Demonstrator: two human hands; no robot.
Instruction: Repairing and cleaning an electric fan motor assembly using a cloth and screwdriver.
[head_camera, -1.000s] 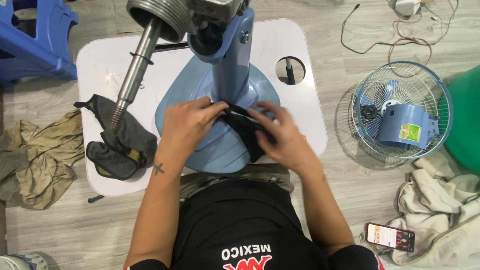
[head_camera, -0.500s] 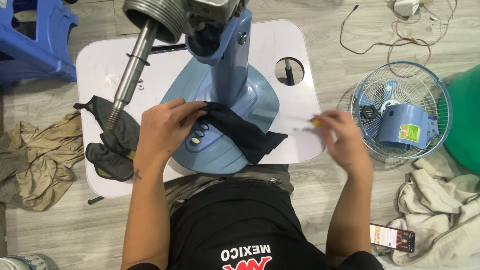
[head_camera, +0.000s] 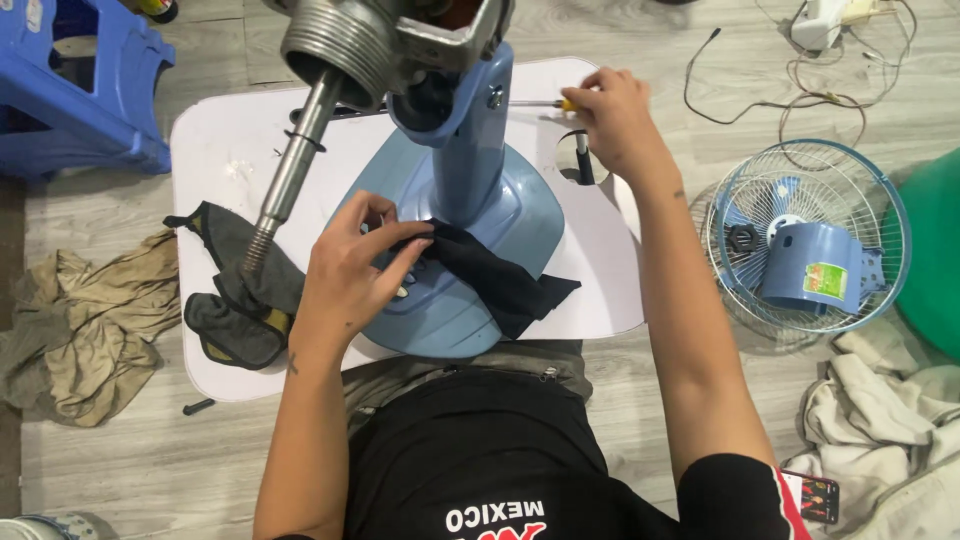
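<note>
Since half a second ago our right hand has gone from the table's right edge up to its far side, where it now closes around a screwdriver. Our left hand stays on the fan base, fingertips pinching the black cloth that lies across it. The screwdriver's handle is mostly hidden in our fist, its tip behind the fan's neck. The motor is cut off at the top.

A pale wood-plank floor carries a low white table, with a blue plastic stool at the upper left, evenly lit.
</note>
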